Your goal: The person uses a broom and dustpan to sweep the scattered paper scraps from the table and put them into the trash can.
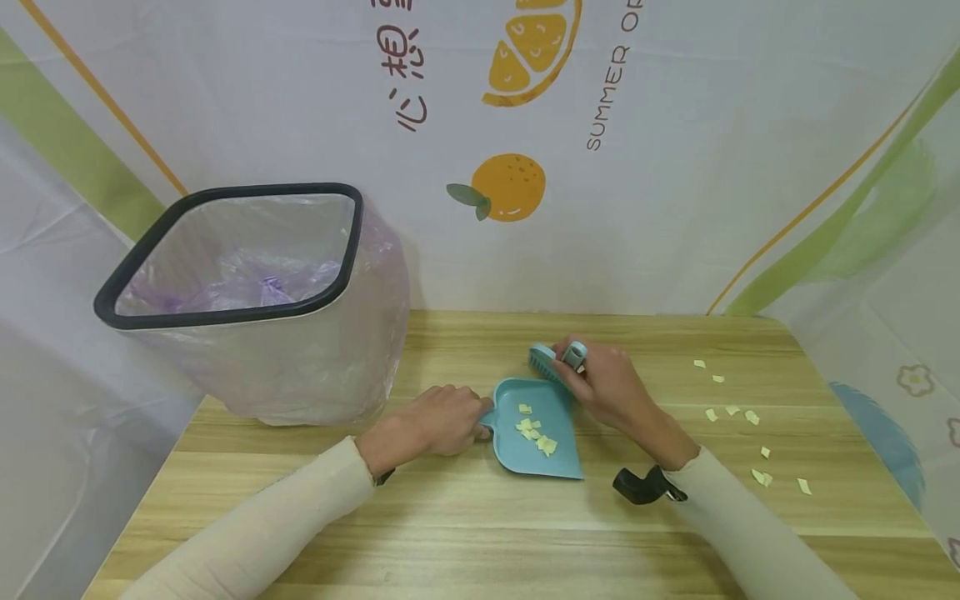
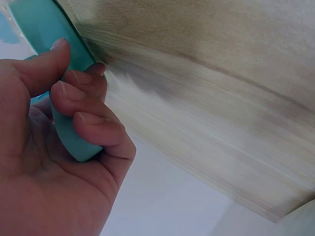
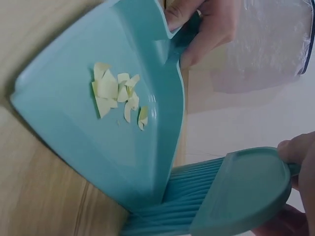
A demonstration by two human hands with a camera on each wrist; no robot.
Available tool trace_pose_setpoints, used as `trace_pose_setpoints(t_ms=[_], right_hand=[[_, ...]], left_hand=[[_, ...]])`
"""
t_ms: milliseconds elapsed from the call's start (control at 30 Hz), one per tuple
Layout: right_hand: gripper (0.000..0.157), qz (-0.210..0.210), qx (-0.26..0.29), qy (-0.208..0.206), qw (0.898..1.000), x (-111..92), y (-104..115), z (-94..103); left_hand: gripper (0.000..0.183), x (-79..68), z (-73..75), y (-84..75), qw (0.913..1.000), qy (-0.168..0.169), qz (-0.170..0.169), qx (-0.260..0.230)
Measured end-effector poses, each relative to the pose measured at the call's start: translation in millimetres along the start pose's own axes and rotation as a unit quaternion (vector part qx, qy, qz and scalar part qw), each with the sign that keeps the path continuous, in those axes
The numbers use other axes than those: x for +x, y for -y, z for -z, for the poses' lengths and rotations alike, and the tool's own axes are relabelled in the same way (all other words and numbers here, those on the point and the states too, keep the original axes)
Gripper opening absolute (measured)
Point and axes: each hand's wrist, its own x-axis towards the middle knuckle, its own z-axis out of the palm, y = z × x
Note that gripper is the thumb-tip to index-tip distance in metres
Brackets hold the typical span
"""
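My left hand grips the short handle of a teal dustpan that lies on the wooden table; in the left wrist view the fingers curl round that handle. Several pale yellow paper scraps lie in the pan. My right hand holds a small teal brush by its handle, at the pan's far right corner. Its bristles meet the pan's side edge in the right wrist view.
More yellow scraps are scattered on the table to the right. A bin with a black rim and a clear purplish liner stands at the back left. Behind the table hangs a white cloth printed with oranges.
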Motion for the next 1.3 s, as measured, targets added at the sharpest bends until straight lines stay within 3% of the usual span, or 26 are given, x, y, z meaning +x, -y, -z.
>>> trace_pose_setpoints(t_ms=[267,467,633,833,967,1300], right_hand=[[0.005,-0.019,0.026,-0.002,0.999,-7,3,13.8],[0.008,-0.017,0.015,-0.02,1.0,-4,0,20.6],[0.015,0.022,-0.028,-0.026,0.999,2,-8,12.2],[0.018,0.066,-0.033,0.019,0.997,3,-11,-2.6],[0.014,0.046,-0.007,0.038,0.998,-1,-6,-4.2],[0.007,-0.023,0.081,0.02,0.996,-9,0,14.4]], left_hand=[[0.028,-1.1,2.0,-0.9,1.0,0.001,-0.002,0.005],[0.03,-1.3,2.6,-1.0,1.0,0.004,0.002,0.004],[0.031,-1.0,2.3,-0.9,1.0,0.008,0.004,0.002],[0.03,-0.7,1.6,-1.0,1.0,0.006,0.001,0.0],[0.03,-0.8,1.5,-1.4,1.0,0.005,0.0,0.0],[0.031,-1.9,2.3,-1.4,1.0,0.003,0.001,0.0]])
